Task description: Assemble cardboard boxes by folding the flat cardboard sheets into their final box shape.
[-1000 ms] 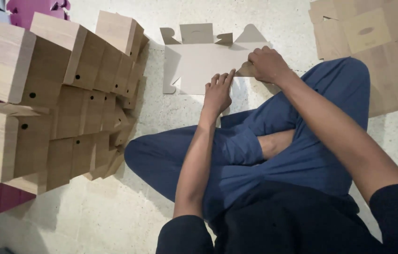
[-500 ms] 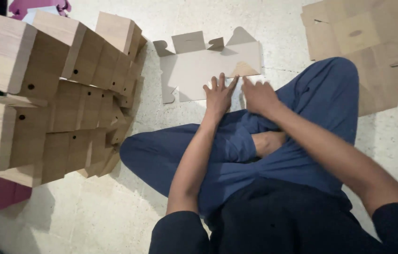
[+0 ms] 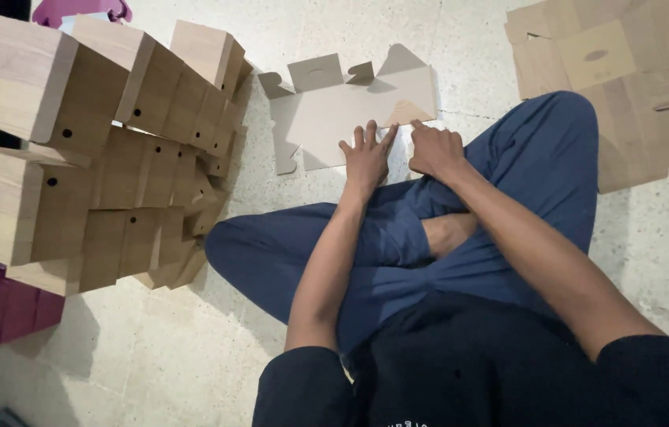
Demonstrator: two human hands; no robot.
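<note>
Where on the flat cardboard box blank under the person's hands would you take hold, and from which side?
Probably the far long edge of the flat cardboard blank, reached from its far side. Its tabs stick out there, uncovered, while the left hand presses the near edge flat and the right hand rests at a folded corner.

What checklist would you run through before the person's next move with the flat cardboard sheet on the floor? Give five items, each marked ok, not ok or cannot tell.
1. Flat cardboard blank lies on the floor in front of the crossed legs: ok.
2. Left hand rests palm down, fingers spread, on the blank's near edge: ok.
3. Right hand presses by the folded corner flap: ok.
4. Top flaps of the blank show free, nothing lying on them: ok.
5. Whether the crease under the hands is fully pressed: cannot tell.
6. Folded boxes stacked at the left stand apart from the blank: ok.
</note>
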